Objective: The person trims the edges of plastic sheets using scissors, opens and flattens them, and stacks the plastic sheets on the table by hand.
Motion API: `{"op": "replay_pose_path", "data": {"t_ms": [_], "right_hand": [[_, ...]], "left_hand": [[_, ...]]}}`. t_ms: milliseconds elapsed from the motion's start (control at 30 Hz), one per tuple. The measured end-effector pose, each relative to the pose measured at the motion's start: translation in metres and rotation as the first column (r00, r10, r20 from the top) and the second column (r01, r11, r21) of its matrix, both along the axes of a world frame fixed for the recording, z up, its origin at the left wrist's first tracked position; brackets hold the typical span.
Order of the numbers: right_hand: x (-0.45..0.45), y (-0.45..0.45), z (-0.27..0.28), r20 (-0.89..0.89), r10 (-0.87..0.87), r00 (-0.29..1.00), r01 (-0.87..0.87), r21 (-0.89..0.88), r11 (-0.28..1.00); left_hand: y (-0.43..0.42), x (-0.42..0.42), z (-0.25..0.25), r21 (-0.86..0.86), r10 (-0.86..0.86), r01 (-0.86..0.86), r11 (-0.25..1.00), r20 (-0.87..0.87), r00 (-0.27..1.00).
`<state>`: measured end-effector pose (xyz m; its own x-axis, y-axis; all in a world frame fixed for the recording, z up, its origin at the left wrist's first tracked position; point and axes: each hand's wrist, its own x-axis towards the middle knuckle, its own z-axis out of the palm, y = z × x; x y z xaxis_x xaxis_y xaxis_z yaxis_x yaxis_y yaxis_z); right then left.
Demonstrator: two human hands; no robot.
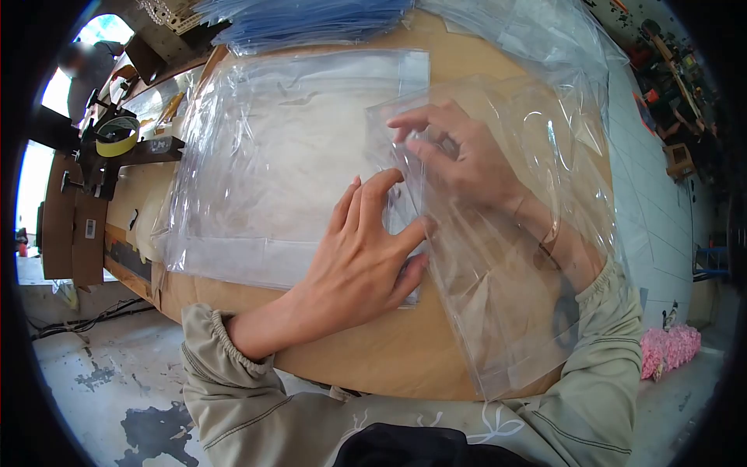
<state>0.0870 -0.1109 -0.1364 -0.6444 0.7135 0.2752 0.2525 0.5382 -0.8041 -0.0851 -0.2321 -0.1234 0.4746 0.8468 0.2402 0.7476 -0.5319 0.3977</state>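
A clear plastic bag (498, 311) lies slanted across the right side of the table, its film draped over my right wrist and forearm. My left hand (350, 253) is palm down at the bag's left edge, with thumb and forefinger closed on that edge and the other fingers stretched forward. My right hand (467, 156) shows through or beside the film near the bag's upper end. Its fingers are bent toward the thumb, with a bunched bit of film between them. Under and left of my hands, a pile of flat clear plastic bags (264, 156) covers the table.
Bluish plastic sheets (311, 23) are stacked at the far edge. More clear film (537, 39) hangs over the right side. Brown paper (350, 362) covers the table. At left are a yellow tape roll (117, 138) on a black clamped holder and a cardboard box (74, 222).
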Motion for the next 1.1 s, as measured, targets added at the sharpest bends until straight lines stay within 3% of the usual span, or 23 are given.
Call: {"op": "replay_pose_path", "data": {"t_ms": [33, 133, 233, 333, 500, 567, 700, 833, 933, 1033, 1067, 1100], "right_hand": [[0.003, 0.0, 0.005, 0.001, 0.04, 0.999, -0.038, -0.289, 0.957], [-0.001, -0.002, 0.003, -0.247, 0.045, 0.968, -0.163, -0.482, 0.861], [-0.004, 0.0, -0.003, -0.321, 0.037, 0.947, -0.143, -0.316, 0.938], [-0.004, -0.001, 0.0, -0.367, 0.019, 0.93, -0.172, -0.389, 0.905], [0.002, 0.006, 0.003, -0.329, 0.059, 0.942, -0.208, -0.439, 0.874], [0.0, 0.006, 0.001, -0.3, 0.087, 0.95, -0.213, -0.417, 0.884], [-0.004, 0.005, -0.004, -0.213, 0.139, 0.967, -0.204, -0.327, 0.923], [-0.003, 0.004, -0.002, -0.187, 0.144, 0.972, -0.192, -0.276, 0.942], [-0.002, 0.004, -0.004, -0.255, 0.104, 0.961, -0.191, -0.345, 0.919], [-0.002, 0.001, -0.002, -0.371, 0.087, 0.925, -0.252, -0.424, 0.87], [-0.003, 0.0, 0.0, -0.374, 0.083, 0.924, -0.258, -0.445, 0.857], [-0.003, -0.001, 0.003, -0.379, 0.08, 0.922, -0.264, -0.466, 0.844]], "left_hand": [[0.0, 0.0, 0.0, 0.013, 0.0, 0.0, 1.0, 0.002, 1.0], [0.001, 0.0, -0.001, 0.012, 0.027, -0.027, 1.0, -0.023, 0.999], [0.002, -0.001, 0.005, 0.023, 0.042, -0.04, 0.999, -0.086, 0.995], [0.003, -0.004, 0.01, -0.046, 0.042, -0.046, 0.998, -0.086, 0.995], [0.011, -0.003, -0.001, -0.097, 0.118, -0.094, 0.991, 0.278, 0.953], [0.014, 0.0, -0.005, 0.045, 0.081, -0.094, 0.995, 0.229, 0.97], [0.013, 0.013, -0.001, -0.106, 0.061, -0.021, 0.994, 0.393, 0.918], [0.013, 0.024, -0.009, -0.206, 0.104, -0.02, 0.978, 0.405, 0.909], [0.015, 0.02, -0.01, -0.081, 0.058, -0.03, 0.996, 0.368, 0.928], [0.025, 0.013, -0.006, -0.228, 0.178, -0.033, 0.973, 0.653, 0.736], [0.028, 0.016, -0.007, -0.293, 0.297, -0.111, 0.95, 0.732, 0.613], [0.032, 0.013, -0.005, -0.402, 0.352, 0.0, 0.916, 0.802, 0.483]]}}
